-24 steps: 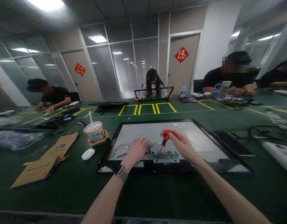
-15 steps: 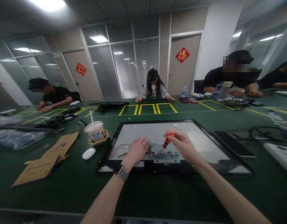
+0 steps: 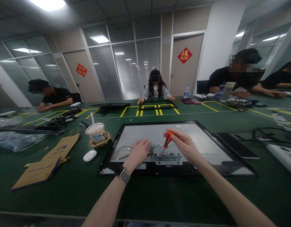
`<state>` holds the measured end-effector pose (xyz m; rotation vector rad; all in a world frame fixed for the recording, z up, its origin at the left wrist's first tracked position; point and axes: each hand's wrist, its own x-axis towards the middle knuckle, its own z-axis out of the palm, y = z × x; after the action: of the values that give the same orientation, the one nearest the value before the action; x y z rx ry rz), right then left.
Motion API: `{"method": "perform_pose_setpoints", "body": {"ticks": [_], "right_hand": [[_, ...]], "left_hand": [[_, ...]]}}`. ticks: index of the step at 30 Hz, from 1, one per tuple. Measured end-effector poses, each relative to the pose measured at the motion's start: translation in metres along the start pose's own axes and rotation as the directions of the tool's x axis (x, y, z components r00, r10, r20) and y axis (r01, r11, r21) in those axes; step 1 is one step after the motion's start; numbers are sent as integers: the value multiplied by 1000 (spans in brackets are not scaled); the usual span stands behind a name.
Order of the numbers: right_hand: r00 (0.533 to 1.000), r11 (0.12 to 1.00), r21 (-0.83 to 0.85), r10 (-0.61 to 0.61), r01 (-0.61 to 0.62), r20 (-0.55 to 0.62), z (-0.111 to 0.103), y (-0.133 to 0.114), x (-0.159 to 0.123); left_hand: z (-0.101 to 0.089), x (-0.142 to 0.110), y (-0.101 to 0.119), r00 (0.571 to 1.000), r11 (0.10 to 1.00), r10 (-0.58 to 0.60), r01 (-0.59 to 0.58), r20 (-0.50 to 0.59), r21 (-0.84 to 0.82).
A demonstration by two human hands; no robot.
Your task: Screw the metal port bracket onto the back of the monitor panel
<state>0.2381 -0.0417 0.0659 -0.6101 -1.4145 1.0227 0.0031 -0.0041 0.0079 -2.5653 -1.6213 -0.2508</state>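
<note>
A flat display panel (image 3: 202, 138) with a black frame and a pale back lies on the green table before me. On its near middle sits a metal bracket (image 3: 168, 157) with small parts along it. My right hand (image 3: 183, 142) grips an orange and black screwdriver (image 3: 168, 139), tilted, its tip down at the bracket's left half. My left hand (image 3: 140, 150) lies on the panel just left of the bracket, fingers stretched out; its fingertips partly cover thin wires (image 3: 124, 152).
Left of the panel are a lidded drink cup (image 3: 95, 134) with a straw, a white mouse (image 3: 90, 155) and a brown paper bag (image 3: 48, 160). A black phone (image 3: 236, 145) lies to the right, near cables (image 3: 265, 134). Several people sit around the table.
The screwdriver's handle has shifted slightly left and stands more upright. My left hand stays put. Across the table, a person has tilted up a black frame; the person at right has reached outward.
</note>
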Motion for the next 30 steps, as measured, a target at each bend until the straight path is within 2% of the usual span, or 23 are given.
{"method": "perform_pose_setpoints", "body": {"ticks": [6,12,15,18,23,25,30], "right_hand": [[994,999,-21,-36,34,-102,1,2,0],[999,999,32,41,-41,5,5,-1,-2],[998,999,-10,48,-48,51,4,-4,-2],[999,994,-104,33,-29,37,2,-6,-2],[993,961,-257,-112,99,-37,3,-8,-2],[991,957,-265,-131,117,-36,6,-9,-4],[996,974,-209,-90,87,-5,8,-9,-6]], "left_hand": [[3,0,-2,1000,1000,2,-3,-6,-7],[0,-1,0,1000,1000,4,-4,-16,-7],[-2,-2,1,1000,1000,5,-5,-20,-12],[-2,-2,0,1000,1000,2,-2,-13,-13],[-3,-2,0,1000,1000,1,-1,-1,-13],[-3,-2,1,1000,1000,-2,2,-1,-11],[-3,-2,1,1000,1000,-14,14,2,-7]]}}
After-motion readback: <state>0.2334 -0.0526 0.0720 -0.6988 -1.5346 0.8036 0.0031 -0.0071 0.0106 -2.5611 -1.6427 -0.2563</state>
